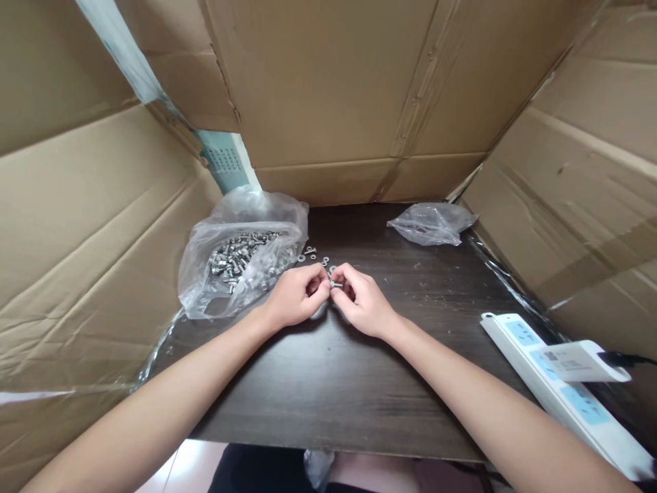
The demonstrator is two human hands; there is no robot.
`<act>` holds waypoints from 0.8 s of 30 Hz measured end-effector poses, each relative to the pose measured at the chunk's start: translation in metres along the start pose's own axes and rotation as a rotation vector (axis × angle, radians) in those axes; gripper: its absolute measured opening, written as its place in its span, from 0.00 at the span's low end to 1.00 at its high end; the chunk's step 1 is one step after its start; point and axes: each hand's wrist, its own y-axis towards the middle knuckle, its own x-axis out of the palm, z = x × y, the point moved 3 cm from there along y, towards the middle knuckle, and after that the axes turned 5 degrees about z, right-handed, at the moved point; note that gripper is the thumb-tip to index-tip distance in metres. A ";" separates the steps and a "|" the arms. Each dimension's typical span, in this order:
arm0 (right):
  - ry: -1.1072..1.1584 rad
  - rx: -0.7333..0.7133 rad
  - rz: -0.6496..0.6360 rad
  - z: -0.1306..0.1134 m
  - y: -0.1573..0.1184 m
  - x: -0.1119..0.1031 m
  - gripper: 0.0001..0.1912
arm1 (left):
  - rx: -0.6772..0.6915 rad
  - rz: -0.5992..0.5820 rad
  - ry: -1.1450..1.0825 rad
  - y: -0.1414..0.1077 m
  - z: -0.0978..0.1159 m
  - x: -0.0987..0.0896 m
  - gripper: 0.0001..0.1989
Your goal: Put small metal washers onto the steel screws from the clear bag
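A small metal bolt [336,284] lies between the fingertips of my two hands, over the dark table. My right hand [363,301] is closed around it, with the bolt's shank showing between thumb and forefinger. My left hand [300,294] pinches at the bolt's left end; whether a washer or nut is there too is hidden by the fingertips. Just beyond the fingers lie a few loose washers [325,261] and another small bolt [310,250]. Left of my left hand, an open clear plastic bag [198,274] holds a heap of metal bolts [239,259].
The dark wooden table [308,390] is walled by cardboard [333,89] at the back and both sides. A crumpled clear bag [431,224] lies at the back right. A white power strip [523,352] with a plugged-in white adapter [582,361] runs along the right edge.
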 end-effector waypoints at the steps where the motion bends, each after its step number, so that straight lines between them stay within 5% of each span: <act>1: -0.004 -0.004 0.002 0.000 0.000 0.000 0.02 | 0.002 0.001 0.003 0.000 0.000 0.000 0.08; 24: -0.009 -0.013 -0.015 -0.002 0.000 0.000 0.03 | 0.005 0.004 0.014 0.001 0.001 0.000 0.09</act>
